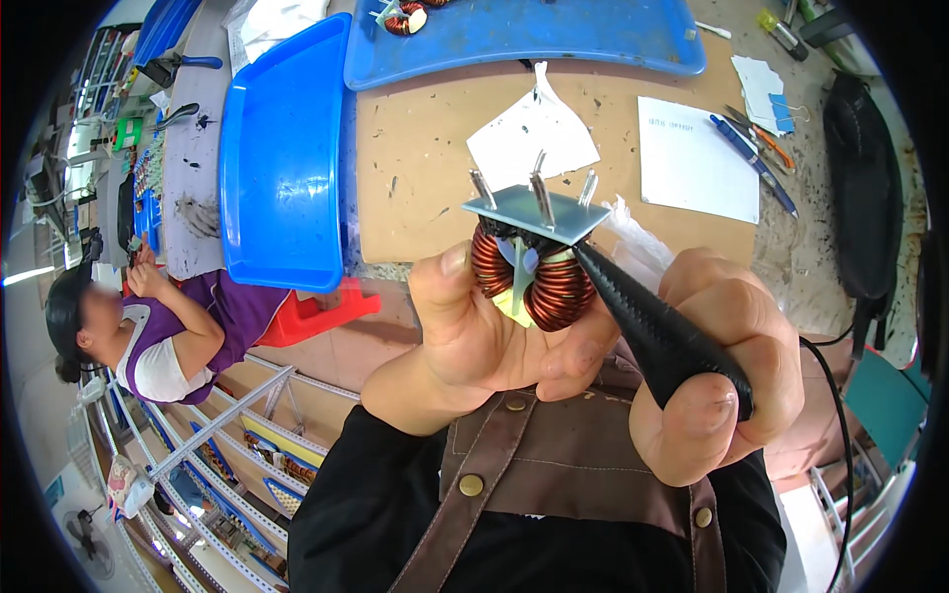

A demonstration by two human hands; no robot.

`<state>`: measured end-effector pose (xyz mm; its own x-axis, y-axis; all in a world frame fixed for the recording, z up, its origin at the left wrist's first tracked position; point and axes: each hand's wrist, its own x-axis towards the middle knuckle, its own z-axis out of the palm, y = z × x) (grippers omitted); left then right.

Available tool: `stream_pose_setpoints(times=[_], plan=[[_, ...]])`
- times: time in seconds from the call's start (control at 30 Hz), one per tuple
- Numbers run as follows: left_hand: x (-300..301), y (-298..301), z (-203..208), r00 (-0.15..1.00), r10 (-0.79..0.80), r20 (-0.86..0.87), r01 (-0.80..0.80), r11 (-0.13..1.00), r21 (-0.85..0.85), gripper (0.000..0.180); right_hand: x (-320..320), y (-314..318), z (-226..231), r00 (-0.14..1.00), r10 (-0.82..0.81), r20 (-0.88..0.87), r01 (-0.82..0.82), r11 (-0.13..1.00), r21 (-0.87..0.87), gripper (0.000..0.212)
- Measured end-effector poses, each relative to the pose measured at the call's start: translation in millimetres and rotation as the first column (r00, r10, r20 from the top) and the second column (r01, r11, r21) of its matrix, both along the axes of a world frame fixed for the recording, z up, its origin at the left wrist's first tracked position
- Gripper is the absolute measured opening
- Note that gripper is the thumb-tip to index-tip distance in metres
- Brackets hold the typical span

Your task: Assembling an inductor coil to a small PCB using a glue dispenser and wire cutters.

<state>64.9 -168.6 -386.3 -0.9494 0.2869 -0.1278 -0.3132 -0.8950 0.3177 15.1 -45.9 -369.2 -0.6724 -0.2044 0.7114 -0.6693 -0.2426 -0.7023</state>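
My left hand [455, 336] pinches a toroidal coil [561, 295] wound with copper-coloured wire, holding it up before my chest. On top of the coil sits a flat grey-green plate [529, 210], with several metal pins pointing up from it. Black material shows between the plate and the windings. My right hand [736, 336] is wrapped round a black cone-shaped squeeze bag [657, 331]. The bag's narrow tip is at the plate's right corner, close to the top of the windings; whether it touches cannot be made out.
A blue tray [282, 158] stands at left on the table. Another blue tray [524, 49] at the back bears similar coils. Papers [692, 163], a blue pen [736, 138] and a black pouch [858, 188] lie at right. A person [178, 316] sits at far left.
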Motion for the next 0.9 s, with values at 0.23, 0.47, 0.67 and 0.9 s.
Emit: stream_pose_setpoints(times=[0.23,0.47,0.67,0.9], plan=[[-0.8,1.4,-1.1,1.000,0.003,-0.017,-0.003,1.000,0.003,0.060,0.4,0.4,0.2,0.999,-0.049,-0.002,0.049,0.999,0.016,0.029],[-0.9,-1.8,-4.2,0.998,-0.019,-0.052,0.018,1.000,-0.014,0.058,3.0,-1.5,-1.0,0.998,-0.063,0.027,0.063,0.998,-0.002,0.032],[0.2,-2.8,-7.1,0.997,-0.018,-0.076,0.016,1.000,-0.026,0.056,2.2,-0.1,-1.5,0.999,-0.053,0.012,0.053,0.998,0.016,0.030],[0.5,-2.9,-5.4,0.997,-0.029,-0.070,0.027,0.999,-0.028,0.054,3.0,-0.3,0.2,0.998,-0.057,0.013,0.057,0.998,0.018,0.028]])
